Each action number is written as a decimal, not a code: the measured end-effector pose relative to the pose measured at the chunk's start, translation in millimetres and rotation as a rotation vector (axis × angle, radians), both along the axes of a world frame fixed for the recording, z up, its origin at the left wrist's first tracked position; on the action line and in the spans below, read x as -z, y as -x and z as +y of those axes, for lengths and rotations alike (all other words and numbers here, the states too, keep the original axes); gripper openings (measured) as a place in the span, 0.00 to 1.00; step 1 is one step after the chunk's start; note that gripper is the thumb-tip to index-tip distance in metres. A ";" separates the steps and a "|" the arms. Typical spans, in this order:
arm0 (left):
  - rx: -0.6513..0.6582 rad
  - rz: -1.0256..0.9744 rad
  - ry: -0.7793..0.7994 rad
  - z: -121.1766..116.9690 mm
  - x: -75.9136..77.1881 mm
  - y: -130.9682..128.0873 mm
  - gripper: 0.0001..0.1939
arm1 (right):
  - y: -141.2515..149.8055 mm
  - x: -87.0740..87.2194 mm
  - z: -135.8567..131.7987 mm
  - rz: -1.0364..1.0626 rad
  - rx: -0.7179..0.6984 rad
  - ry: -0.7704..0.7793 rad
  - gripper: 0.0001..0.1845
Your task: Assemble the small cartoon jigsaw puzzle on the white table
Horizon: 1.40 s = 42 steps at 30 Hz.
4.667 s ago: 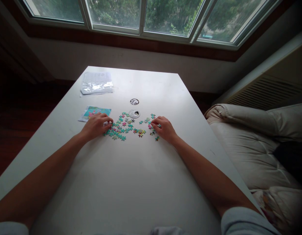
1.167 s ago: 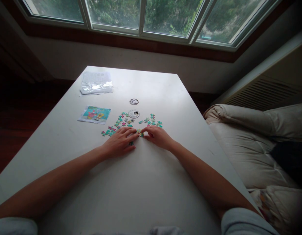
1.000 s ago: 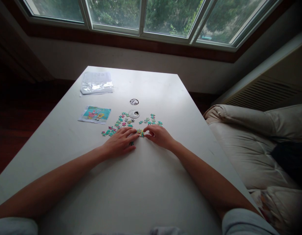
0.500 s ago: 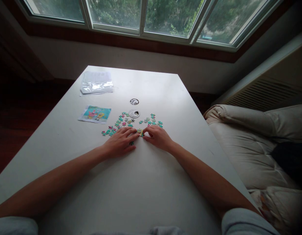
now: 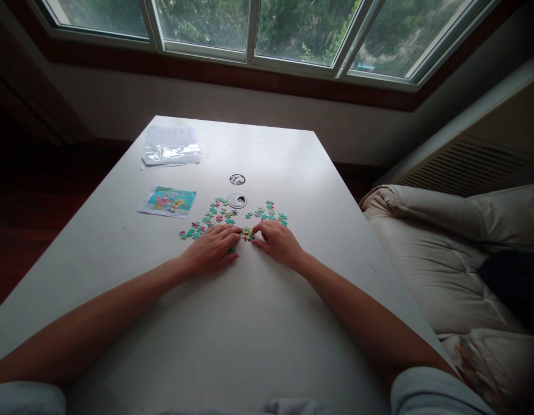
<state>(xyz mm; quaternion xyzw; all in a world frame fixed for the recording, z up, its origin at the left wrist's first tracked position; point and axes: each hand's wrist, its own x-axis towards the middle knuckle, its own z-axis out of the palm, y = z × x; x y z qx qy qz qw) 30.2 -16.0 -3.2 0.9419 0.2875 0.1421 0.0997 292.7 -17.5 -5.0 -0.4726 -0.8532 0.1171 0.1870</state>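
A small joined patch of yellow jigsaw puzzle pieces point(image 5: 247, 233) lies on the white table between my two hands. My left hand point(image 5: 211, 249) rests flat with its fingers stretched out, the fingertips at the patch's left edge. Beside its thumb shows a dark green puzzle piece point(image 5: 231, 251), partly covered. My right hand point(image 5: 279, 242) is bent in a pinch at the patch's right edge; the piece at its fingertips is mostly hidden. Loose green and pink puzzle pieces point(image 5: 218, 211) spread behind my left hand. More loose pieces point(image 5: 264, 213) lie behind my right hand.
A cartoon picture sheet point(image 5: 172, 202) lies left of the pieces. Farther back are a clear plastic bag with papers point(image 5: 170, 146) and two round openings, the nearer with a grey ring point(image 5: 237, 200). A cushioned beige seat point(image 5: 440, 259) stands right of the table point(image 5: 232, 334).
Both hands came inward from the outer piles to the yellow patch, uncovering the picture sheet. In the last second the fingers shifted only slightly; my left fingertips drew back a little.
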 end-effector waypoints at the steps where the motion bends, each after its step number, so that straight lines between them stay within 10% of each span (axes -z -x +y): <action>1: -0.004 0.001 0.002 -0.1 0.1 0.3 0.16 | 0.2 0.1 0.0 0.006 -0.009 -0.006 0.08; 19: -0.167 -0.092 0.011 0.0 -2.7 -1.6 0.13 | 18.4 15.2 -0.7 0.010 -0.037 -0.148 0.11; 42: -0.070 -0.037 -0.054 0.1 -2.7 -3.3 0.17 | 9.0 14.3 1.0 0.046 0.011 -0.139 0.10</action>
